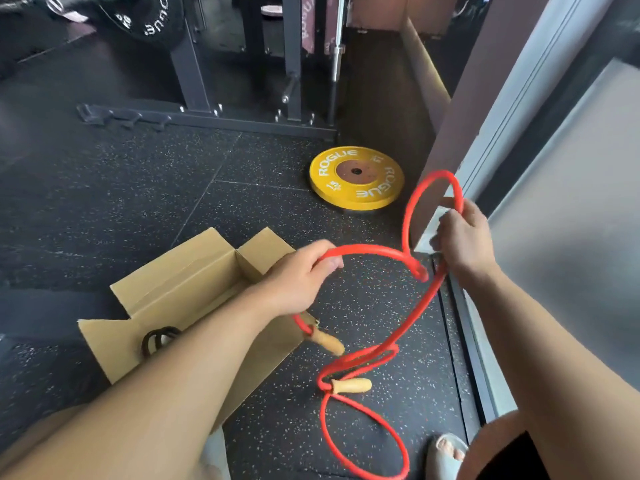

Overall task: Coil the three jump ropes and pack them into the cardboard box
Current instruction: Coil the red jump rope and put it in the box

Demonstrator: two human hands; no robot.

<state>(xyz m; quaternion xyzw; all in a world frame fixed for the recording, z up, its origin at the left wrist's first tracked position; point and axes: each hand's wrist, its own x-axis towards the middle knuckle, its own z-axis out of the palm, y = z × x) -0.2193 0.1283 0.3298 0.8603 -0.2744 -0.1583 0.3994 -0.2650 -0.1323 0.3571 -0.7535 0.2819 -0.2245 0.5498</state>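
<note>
Closest in, the red jump rope is lying in loose loops on the floor, and one wooden handle is resting there too. The other handle is hanging under the left hand, by the edge of the cardboard box (a black rope is sitting coiled inside). The left hand's fingers are curling round the rope. Farther out, the right hand is gripping a tall loop with closed fingers. To do this well, I think the right hand should be passing each loop to the left hand, same size, no twists, lifting the floor part slowly.
</note>
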